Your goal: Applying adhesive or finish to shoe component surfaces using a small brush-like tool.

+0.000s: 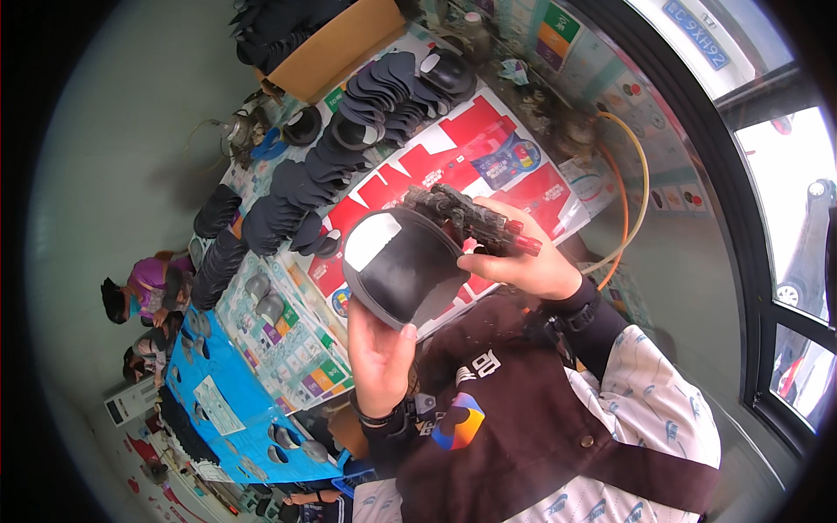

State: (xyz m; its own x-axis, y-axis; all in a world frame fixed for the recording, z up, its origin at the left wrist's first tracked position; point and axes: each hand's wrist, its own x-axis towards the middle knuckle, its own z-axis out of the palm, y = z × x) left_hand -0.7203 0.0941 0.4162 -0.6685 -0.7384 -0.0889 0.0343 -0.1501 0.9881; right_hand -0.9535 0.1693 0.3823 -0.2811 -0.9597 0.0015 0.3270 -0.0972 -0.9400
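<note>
My left hand (380, 362) grips the lower edge of a black, bowl-shaped piece (418, 275), thumb on the rim and fingers beneath. The hollow side faces up, and a white patch (370, 241) covers its upper left inside. Closed around a dark, crusted spray gun (471, 218) with red ends, my right hand (534, 266) is at the piece's right side. Its thumb tip is by the rim; whether it touches I cannot tell. Under both hands lies a red and white printed sheet (453, 157) on the table.
Stacks of dark curved pieces (301, 187) run along the table's far left side. Behind them stands an open cardboard box (336, 52). Yellow hose (643, 187) loops at the right, near the window. A blue-covered table (235, 392) holds grey pieces; other people (157, 288) sit beyond.
</note>
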